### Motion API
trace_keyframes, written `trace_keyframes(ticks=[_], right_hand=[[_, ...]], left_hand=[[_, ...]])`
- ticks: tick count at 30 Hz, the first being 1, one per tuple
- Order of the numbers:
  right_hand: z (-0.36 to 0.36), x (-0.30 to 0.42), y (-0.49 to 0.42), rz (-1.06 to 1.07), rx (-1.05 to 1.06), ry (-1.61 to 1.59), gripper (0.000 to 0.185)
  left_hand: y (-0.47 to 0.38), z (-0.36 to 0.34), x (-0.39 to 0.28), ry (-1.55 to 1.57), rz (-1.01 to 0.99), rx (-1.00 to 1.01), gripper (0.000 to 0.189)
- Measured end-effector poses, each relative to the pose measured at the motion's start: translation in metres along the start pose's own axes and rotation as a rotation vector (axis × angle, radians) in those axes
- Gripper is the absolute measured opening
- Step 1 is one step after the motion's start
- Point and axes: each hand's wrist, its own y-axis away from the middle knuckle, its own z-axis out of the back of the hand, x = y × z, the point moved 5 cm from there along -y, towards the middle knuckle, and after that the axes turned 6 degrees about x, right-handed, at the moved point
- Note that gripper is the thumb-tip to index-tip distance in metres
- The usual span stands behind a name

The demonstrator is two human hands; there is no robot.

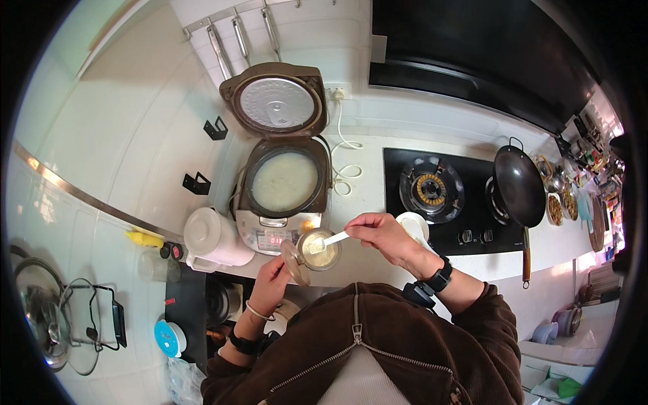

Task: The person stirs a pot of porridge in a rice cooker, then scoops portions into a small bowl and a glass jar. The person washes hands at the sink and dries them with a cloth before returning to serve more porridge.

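My right hand (379,235) pinches the handle of a small white spoon (334,238). The spoon's bowl, with pale granules on it, is over the mouth of a glass jar (331,258) that holds a pale granular substance. My left hand (272,278) grips the jar's round lid (295,263), tilted up at the jar's left side. Just behind the jar stands an open rice cooker (324,172), its pot filled with whitish porridge (284,181). Its display is lit. A white bowl (412,226) with a white spoon handle across it sits behind my right wrist.
A white pitcher (207,238) stands left of the cooker. A gas hob (450,235) on the right carries a black wok (521,185), its wooden handle jutting over the counter edge. The cooker's cord (349,172) lies loosely behind. Dishes of food (555,209) stand beyond the wok.
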Motion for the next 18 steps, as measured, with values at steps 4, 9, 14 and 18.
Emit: trace_keyframes(ticks=[4, 9, 14, 18], right_hand=[[-0.002, -0.007, -0.006, -0.058, 0.040, -0.131, 0.011], [-0.004, -0.007, -0.011, -0.082, 0.046, -0.148, 0.010], [-0.006, 0.006, -0.022, -0.028, 0.019, -0.147, 0.009], [0.003, 0.033, -0.050, 0.129, -0.080, -0.070, 0.008]], left_hand=[[0.004, 0.003, 0.005, 0.041, 0.032, -0.022, 0.019], [0.008, 0.009, 0.009, 0.066, 0.063, -0.042, 0.019], [0.011, 0.022, 0.013, 0.055, 0.043, -0.101, 0.019], [0.016, 0.026, 0.019, 0.149, 0.066, -0.098, 0.018]])
